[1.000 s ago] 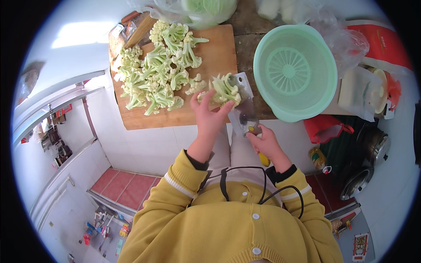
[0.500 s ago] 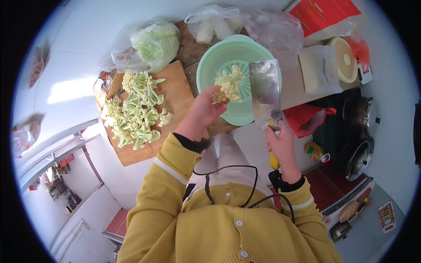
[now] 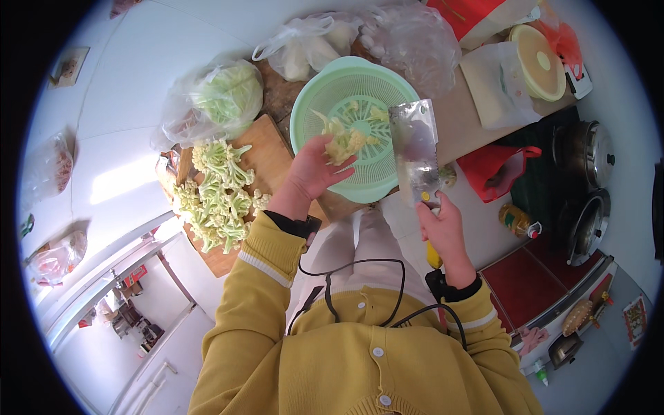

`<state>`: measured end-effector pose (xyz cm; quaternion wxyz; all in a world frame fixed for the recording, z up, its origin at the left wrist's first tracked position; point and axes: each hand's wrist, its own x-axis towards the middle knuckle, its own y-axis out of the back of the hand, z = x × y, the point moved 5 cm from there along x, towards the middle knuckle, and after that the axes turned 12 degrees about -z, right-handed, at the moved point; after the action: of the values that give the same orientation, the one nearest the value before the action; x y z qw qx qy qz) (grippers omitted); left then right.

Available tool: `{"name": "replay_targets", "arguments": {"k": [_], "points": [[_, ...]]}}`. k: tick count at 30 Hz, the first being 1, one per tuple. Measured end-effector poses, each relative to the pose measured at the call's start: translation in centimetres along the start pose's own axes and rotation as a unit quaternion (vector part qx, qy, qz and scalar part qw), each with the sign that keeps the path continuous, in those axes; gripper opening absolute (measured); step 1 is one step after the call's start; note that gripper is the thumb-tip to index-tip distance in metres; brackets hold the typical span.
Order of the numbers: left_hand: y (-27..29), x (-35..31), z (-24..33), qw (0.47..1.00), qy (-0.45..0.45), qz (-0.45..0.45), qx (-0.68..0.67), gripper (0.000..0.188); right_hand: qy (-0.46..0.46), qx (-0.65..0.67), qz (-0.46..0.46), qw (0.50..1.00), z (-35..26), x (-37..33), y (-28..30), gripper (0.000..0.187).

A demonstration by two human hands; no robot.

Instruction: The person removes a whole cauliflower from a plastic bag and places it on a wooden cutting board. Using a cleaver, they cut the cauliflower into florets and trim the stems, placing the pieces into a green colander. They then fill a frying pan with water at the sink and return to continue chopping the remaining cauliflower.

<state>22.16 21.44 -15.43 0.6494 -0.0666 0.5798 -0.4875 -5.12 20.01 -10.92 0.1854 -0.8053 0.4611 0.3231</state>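
My left hand point(image 3: 315, 171) is over the near left side of a pale green colander point(image 3: 302, 114), its fingers stretched out and apart. Right beside the fingertips are pale cauliflower florets point(image 3: 340, 142); a few smaller bits point(image 3: 378, 114) show further in against the slotted bottom. My right hand point(image 3: 444, 225) is wrapped round the handle of a cleaver point(image 3: 416, 149). Its broad blade points away from me and overlaps the colander's right rim. To the left, a heap of cut cauliflower point(image 3: 223, 190) covers much of a wooden cutting board point(image 3: 271, 155).
Behind the board lies a bagged cabbage point(image 3: 225, 93), with another plastic bag point(image 3: 304, 52) beside it. A round lidded container point(image 3: 538, 63) stands back right. Further right are a red bag point(image 3: 487, 169), an oil bottle point(image 3: 515, 218) and metal pots point(image 3: 596, 158). A black cable point(image 3: 353, 263) crosses my lap.
My left fingers have spread and the cauliflower has come loose into the colander, some of it scattered. The cleaver stays in my right hand. The whole view has shifted slightly.
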Motion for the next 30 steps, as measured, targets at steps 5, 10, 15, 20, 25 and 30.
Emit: {"name": "replay_targets", "arguments": {"k": [5, 10, 15, 20, 25, 30], "points": [[1.8, 1.0, 1.1, 0.993, 0.042, 0.049, 0.099, 0.037, -0.009, 0.029, 0.0, 1.0, -0.1, 0.4, 1.0, 0.045], [1.5, 1.2, 2.6, 0.98, 0.027, 0.068, 0.184, 0.034, -0.014, 0.057, 0.0, 0.998, 0.0, 0.6, 1.5, 0.046], [0.3, 1.8, 3.5, 0.957, -0.014, 0.103, 0.269, 0.053, -0.019, 0.066, 0.007, 0.998, 0.1, 0.4, 1.9, 0.038], [-0.8, 0.5, 3.2, 0.968, -0.051, 0.118, 0.215, 0.058, 0.022, 0.11, 0.019, 0.994, 0.0, -0.1, 1.8, 0.026], [0.4, -4.6, 3.6, 0.948, -0.176, 0.172, 0.204, 0.048, 0.077, 0.115, 0.057, 0.989, -0.8, -0.5, 1.2, 0.019], [6.1, -12.1, 0.7, 0.938, -0.195, 0.241, 0.153, 0.037, 0.229, -0.141, 0.037, 0.963, -4.6, -1.0, -3.1, 0.023]]}}
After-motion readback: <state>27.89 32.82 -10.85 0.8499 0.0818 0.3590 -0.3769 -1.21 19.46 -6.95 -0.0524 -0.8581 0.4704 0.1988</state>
